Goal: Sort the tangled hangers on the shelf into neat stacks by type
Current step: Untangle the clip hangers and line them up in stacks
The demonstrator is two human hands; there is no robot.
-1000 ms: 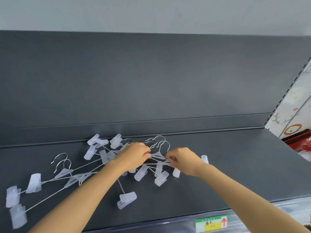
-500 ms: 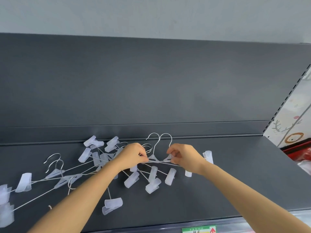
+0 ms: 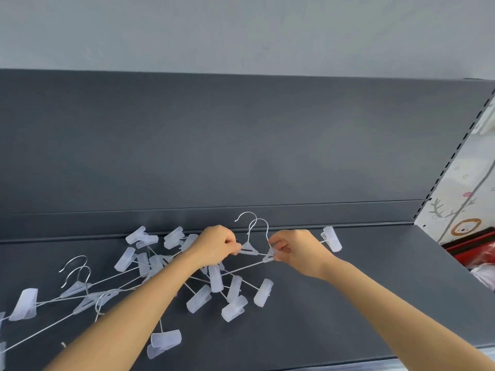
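I have both hands pinching clip hangers [image 3: 257, 250] near the shelf's [image 3: 375, 285] back edge: left hand [image 3: 217, 246] and right hand [image 3: 292, 250] each at a neck piece. They look light, springy and snag-prone; I'd keep gripping the necks.

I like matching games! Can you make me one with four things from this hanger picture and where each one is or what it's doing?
Things:
1. left hand
2. right hand
3. clip by itself
4. two hooks

Places or states:
A. far left on the shelf, not touched
B. pinching the hanger centre nearer the right
C. lying nearest the front edge
D. pinching the hanger centre nearer the tangle

Pairs: 1-D, 2-B, 3-C, 4-A
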